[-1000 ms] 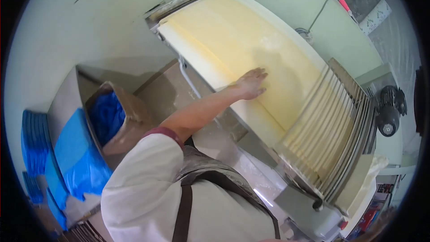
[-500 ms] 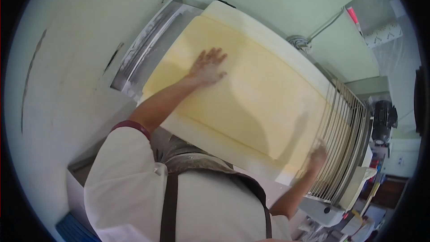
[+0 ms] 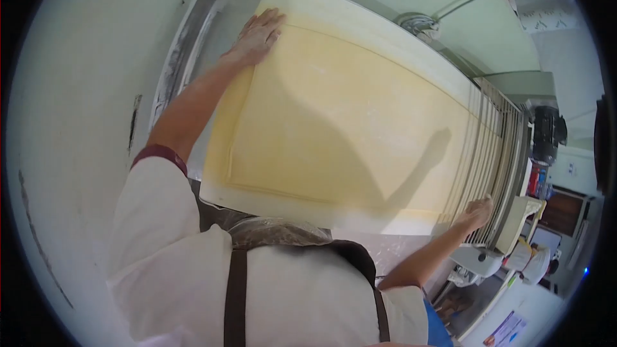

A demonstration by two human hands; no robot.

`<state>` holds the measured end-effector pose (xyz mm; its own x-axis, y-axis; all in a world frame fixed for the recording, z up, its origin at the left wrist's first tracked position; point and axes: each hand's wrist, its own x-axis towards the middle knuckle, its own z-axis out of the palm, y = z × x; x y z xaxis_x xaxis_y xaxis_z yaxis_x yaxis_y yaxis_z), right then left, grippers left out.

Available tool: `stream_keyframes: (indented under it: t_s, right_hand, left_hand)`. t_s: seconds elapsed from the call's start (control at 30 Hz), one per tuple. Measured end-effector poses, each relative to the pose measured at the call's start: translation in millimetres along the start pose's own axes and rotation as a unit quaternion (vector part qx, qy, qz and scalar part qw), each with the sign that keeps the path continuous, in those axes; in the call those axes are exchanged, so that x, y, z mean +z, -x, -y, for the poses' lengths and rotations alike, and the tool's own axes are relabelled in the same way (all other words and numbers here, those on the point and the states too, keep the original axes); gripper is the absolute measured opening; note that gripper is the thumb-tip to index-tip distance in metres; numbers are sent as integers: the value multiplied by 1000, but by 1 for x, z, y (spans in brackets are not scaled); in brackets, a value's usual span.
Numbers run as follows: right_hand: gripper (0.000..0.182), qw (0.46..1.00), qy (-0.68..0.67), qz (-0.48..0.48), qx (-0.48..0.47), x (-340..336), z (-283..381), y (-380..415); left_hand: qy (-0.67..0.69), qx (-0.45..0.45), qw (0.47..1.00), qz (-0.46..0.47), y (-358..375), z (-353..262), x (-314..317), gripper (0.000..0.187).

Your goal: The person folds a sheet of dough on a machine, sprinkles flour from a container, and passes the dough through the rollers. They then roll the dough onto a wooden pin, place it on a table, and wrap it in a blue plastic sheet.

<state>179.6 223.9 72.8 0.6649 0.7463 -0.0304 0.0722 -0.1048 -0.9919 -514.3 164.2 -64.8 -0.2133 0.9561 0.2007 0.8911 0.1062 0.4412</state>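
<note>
A large flat sheet of pale yellow dough (image 3: 360,115) lies on a white conveyor belt (image 3: 334,9). At the sheet's far left corner, my left hand (image 3: 256,37) rests palm down with its fingers stretched out, holding nothing. On the right, my right hand (image 3: 475,212) is over the near end of the metal bar grille (image 3: 491,148), beside the dough's near right edge. Its fingers look extended, with nothing seen in them. Shadows of my head and arm fall across the dough.
A grey metal tray (image 3: 222,32) borders the belt's left end. Coiled cable (image 3: 418,24) hangs by the wall behind. A black motor (image 3: 546,133) stands beyond the grille. Another person (image 3: 530,260) in white is in the right background.
My left hand has moved up and left from the dough's middle to its corner. My right hand has shifted slightly right over the grille. The sheet's left edge now shows a fold or ridge.
</note>
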Motion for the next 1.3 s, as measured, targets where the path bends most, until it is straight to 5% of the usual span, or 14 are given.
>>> stream_keyframes:
  t_s: [0.07, 0.13, 0.23, 0.27, 0.37, 0.47, 0.5, 0.57, 0.67, 0.8, 0.93, 1.07, 1.17, 1.3]
  right_hand:
    - [30, 988, -75, -108, -81, 41, 13, 27]
    - [30, 979, 52, 198, -4, 114, -33, 125]
    - [32, 861, 185, 460, 116, 147, -58, 251]
    - [33, 861, 177, 455, 140, 126, -55, 261]
    - [14, 952, 87, 186, 228, 35, -54, 257]
    - [12, 898, 40, 207, 386, -14, -79, 284]
    - [9, 785, -16, 423, 453, -5, -88, 282]
    - [30, 804, 209, 551, -76, 61, -95, 290]
    - [34, 858, -139, 476, 131, 51, -113, 278]
    - [41, 720, -559, 239, 335, 48, -138, 261]
    - [51, 882, -400, 29, 250, 41, -93, 299]
    - [48, 967, 209, 88, -114, 62, -97, 295]
    - [44, 974, 9, 177, 139, 66, -56, 277]
    - [36, 974, 13, 155, 166, 49, -73, 261]
  left_hand:
    - [233, -82, 964, -98, -6, -17, 26, 53]
    - [515, -190, 809, -213, 3, -59, 51, 49]
    - [534, -284, 796, -32, 71, -103, 32, 28]
    - [613, -297, 726, 98, 106, -122, 20, 23]
    - [357, -220, 884, 206, 208, -177, 20, 34]
    - [604, -297, 656, 343, 197, -210, 2, 37]
    - [649, -261, 625, 346, 174, -222, -20, 38]
    - [710, -231, 559, 361, 153, -242, -39, 39]
    - [734, -264, 499, 377, 150, -257, -25, 41]
    - [749, -349, 413, 383, 112, -255, 65, 40]
    - [733, -389, 523, 194, -35, -266, 148, 30]
    - [715, -351, 578, 179, -111, -294, 178, 33]
    - [785, -262, 532, 181, -127, -276, 166, 34]
    - [764, -297, 556, 136, -124, -274, 160, 31]
